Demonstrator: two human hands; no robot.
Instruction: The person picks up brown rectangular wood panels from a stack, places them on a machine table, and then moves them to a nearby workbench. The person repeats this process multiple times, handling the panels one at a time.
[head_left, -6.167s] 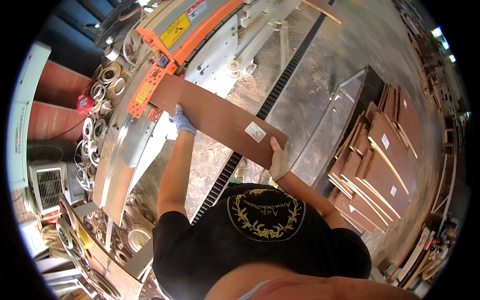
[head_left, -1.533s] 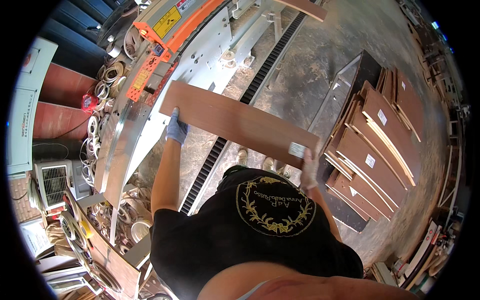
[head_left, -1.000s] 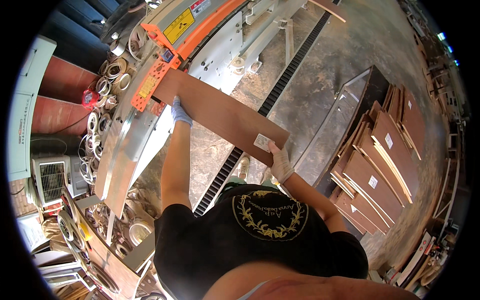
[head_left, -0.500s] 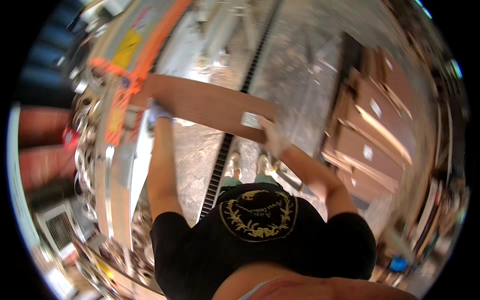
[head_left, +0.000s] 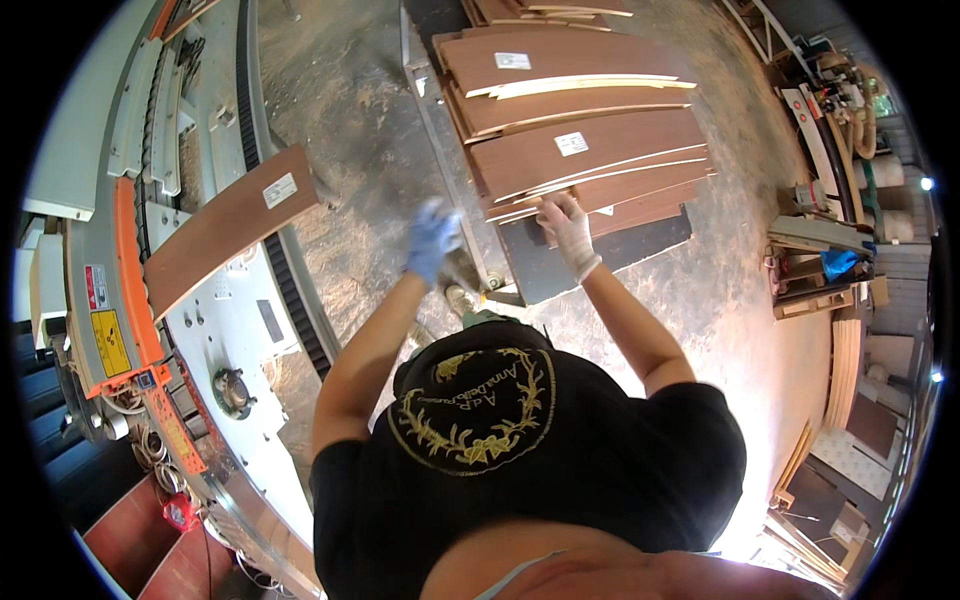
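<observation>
Head view: left hand (head_left: 433, 240) hung out over the floor (head_left: 350, 115), blurred, couldn't tell spread or closed. Right hand (head_left: 573, 238) reached forward, curled at the brown board stack's (head_left: 635, 137) near edge; fingertip contact unclear, couldn't confirm a pinch.
</observation>
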